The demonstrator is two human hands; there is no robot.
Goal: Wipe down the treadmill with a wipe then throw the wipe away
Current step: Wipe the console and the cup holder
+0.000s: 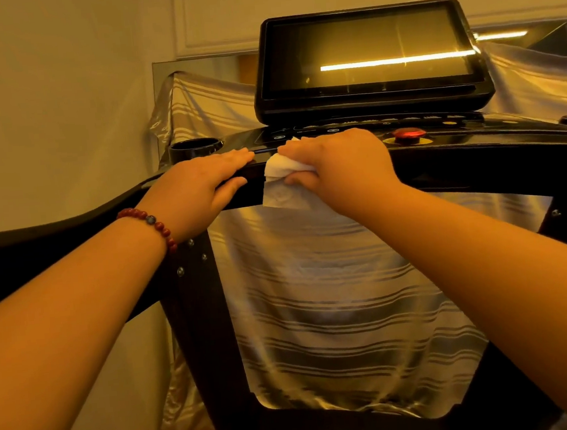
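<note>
A black treadmill [476,160] fills the view, its front crossbar running left to right below a dark screen [367,53]. My right hand [339,165] holds a white wipe [281,184] against the crossbar, fingers curled over it; the wipe's lower edge hangs below the bar. My left hand [201,187], with a red bead bracelet at the wrist, rests flat on the bar just left of the wipe, fingers straight, thumb under the bar's edge.
A red stop button [409,134] sits on the control panel right of my right hand. A cup holder [195,147] is at the console's left end. Striped silver fabric [345,305] hangs behind the frame. A wall closes the left side.
</note>
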